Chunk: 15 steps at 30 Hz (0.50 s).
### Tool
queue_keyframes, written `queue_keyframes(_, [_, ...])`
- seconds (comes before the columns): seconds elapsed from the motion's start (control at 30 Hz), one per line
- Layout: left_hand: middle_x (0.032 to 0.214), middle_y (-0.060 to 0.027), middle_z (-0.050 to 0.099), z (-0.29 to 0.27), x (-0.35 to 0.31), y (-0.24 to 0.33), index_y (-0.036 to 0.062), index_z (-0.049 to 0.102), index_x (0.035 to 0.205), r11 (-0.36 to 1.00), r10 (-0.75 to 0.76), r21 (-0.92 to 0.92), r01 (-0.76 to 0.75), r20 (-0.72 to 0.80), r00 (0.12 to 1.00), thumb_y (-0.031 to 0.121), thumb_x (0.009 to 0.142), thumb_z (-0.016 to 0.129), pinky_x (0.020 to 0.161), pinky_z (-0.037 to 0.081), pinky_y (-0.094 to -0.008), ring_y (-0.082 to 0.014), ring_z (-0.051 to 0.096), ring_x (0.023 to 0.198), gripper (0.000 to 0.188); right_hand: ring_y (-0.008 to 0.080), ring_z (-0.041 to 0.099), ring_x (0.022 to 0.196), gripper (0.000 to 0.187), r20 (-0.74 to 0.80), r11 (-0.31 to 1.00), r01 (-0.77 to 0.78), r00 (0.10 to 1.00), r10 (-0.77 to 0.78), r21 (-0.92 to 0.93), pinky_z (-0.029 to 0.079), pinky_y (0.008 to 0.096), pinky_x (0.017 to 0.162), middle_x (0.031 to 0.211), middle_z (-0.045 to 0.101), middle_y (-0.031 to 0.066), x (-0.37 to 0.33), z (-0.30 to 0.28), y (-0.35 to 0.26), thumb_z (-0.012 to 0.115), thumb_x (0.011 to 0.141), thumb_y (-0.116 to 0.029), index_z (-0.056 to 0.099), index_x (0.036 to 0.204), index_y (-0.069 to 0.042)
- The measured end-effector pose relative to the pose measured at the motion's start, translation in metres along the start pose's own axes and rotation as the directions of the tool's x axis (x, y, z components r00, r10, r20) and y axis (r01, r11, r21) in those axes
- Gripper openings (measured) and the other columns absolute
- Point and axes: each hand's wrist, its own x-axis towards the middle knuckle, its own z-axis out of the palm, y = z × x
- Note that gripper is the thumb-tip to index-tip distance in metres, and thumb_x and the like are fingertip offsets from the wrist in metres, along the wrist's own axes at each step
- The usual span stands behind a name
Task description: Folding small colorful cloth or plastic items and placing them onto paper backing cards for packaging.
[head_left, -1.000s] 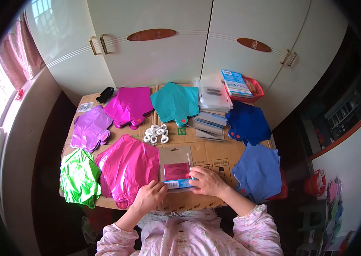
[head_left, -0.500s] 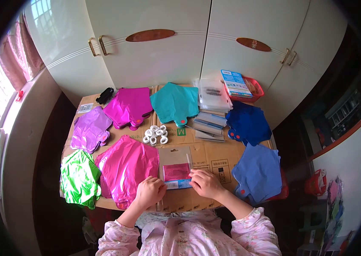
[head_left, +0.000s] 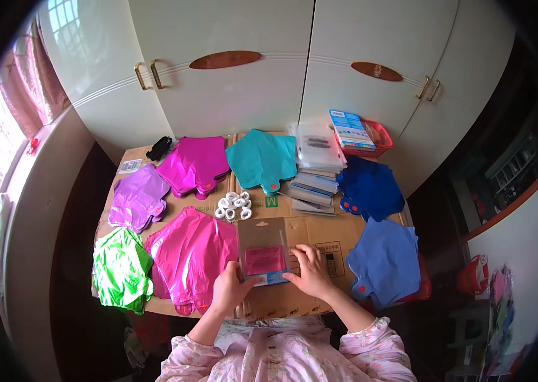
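Head view: we are pressing a clear packet (head_left: 264, 249) flat, left hand (head_left: 229, 291) and right hand (head_left: 310, 272) fingers spread on its lower edge; sealing it squarely probably follows.

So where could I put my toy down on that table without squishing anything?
The best bare cardboard is between the clear packet under the hands and the light blue balloons. A smaller strip runs along the near edge by the right hand. The left side is crowded: green balloons, pink balloons and white rolls sit close together.
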Motion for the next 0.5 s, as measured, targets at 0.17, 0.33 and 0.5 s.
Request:
queue_keyframes(0.17, [0.087,-0.0003,0.064,0.023,0.0,-0.02,0.0013,0.057,0.1,0.519,0.257,-0.841,-0.153,-0.017,0.966,0.008,0.087,0.065,0.071,0.047,-0.0228,-0.0062,0.058,0.081,0.016,0.0146,0.058,0.086,0.021,0.328,0.527,-0.403,0.915,0.236,0.748,0.049,0.0313,0.077,0.092,0.061,0.0034,0.004,-0.024,-0.022,0.066,0.085,-0.017,0.059,0.098,-0.003])
queue_keyframes(0.33, [0.082,0.0028,0.063,0.021,-0.003,-0.006,0.0013,0.061,0.094,0.437,0.281,-0.897,-0.07,0.062,0.958,0.009,0.09,0.062,0.07,0.045,-0.0198,-0.0036,0.055,0.078,0.009,0.0081,0.059,0.077,0.004,0.407,0.019,-0.42,0.888,0.216,0.907,0.052,0.026,0.071,0.084,0.062,-0.0011,-0.025,-0.022,-0.003,0.06,0.09,-0.009,0.059,0.091,-0.005])
queue_keyframes(0.5, [0.084,0.0031,0.062,0.036,0.006,-0.007,0.0022,0.065,0.094,0.466,0.388,-0.885,-0.02,0.183,0.903,0.018,0.094,0.057,0.068,0.044,-0.0205,-0.0027,0.051,0.075,0.018,0.0093,0.061,0.073,0.007,0.228,0.086,-0.3,0.855,0.466,0.95,0.053,0.0254,0.065,0.083,0.062,0.0025,-0.041,-0.049,-0.02,0.057,0.092,-0.009,0.055,0.087,-0.004])
